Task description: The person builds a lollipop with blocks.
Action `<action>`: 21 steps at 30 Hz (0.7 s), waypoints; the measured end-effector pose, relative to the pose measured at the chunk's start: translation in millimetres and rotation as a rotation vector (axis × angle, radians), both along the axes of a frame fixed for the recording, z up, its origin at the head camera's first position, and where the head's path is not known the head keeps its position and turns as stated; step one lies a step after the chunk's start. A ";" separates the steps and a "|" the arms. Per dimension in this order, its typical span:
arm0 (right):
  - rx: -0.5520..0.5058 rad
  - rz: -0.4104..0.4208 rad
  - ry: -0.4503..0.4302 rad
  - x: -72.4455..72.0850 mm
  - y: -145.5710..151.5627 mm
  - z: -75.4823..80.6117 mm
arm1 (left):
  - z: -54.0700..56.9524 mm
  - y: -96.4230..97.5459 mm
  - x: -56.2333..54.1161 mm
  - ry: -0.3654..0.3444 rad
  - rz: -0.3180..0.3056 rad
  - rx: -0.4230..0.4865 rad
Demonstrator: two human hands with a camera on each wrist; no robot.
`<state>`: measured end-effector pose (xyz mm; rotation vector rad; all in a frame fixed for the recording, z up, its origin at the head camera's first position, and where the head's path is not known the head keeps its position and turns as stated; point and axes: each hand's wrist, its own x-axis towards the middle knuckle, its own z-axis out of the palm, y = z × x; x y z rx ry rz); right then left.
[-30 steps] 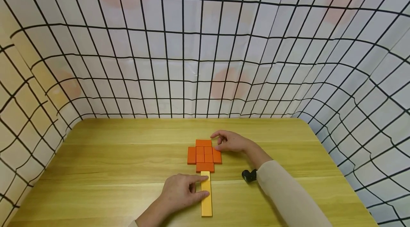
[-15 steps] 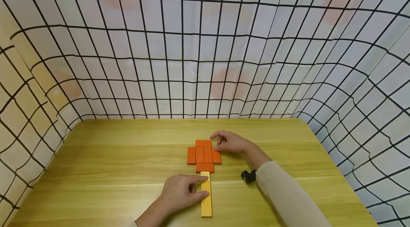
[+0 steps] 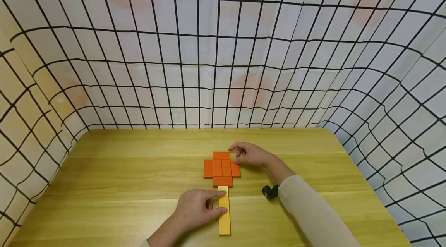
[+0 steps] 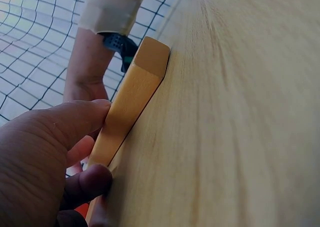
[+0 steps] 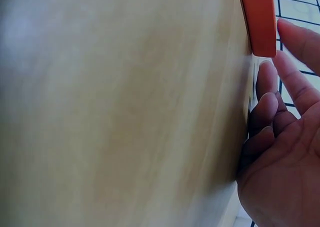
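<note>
In the head view, several flat orange blocks (image 3: 222, 168) lie together on the wooden table, two upright pairs of edges framing a middle group. Below them a strip of yellow blocks (image 3: 224, 223) runs toward the front. My left hand (image 3: 196, 208) comes from the left, its extended index finger and thumb resting on the strip. The left wrist view shows the thumb (image 4: 87, 117) lying on the yellow block. My right hand (image 3: 252, 155) has its thumb at the right-hand orange block (image 3: 235, 171), its index finger reaching beside the top orange block (image 3: 221, 155).
A black wrist camera (image 3: 270, 191) sits by the right sleeve, low over the wooden table (image 3: 104, 185). White sheeting with a black grid (image 3: 209, 65) rises behind the table's far edge and along both sides.
</note>
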<state>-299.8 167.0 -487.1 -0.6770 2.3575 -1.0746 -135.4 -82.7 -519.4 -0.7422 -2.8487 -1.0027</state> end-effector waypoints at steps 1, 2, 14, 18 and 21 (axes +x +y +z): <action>0.002 -0.002 -0.001 0.4 0.0 0.6 | 0.1 0.0 0.0 -0.002 0.000 0.000; 0.003 -0.003 -0.002 0.6 0.0 0.8 | 0.1 0.0 -0.1 -0.003 -0.001 0.000; 0.076 -0.027 -0.003 11.3 5.4 0.6 | 0.3 0.6 -0.3 -0.009 -0.007 -0.002; 0.126 -0.016 0.006 21.5 7.0 3.8 | 0.6 1.0 -0.2 -0.001 0.002 -0.005; 0.160 -0.024 0.008 30.4 6.4 5.7 | 0.5 1.2 0.0 0.008 0.008 -0.010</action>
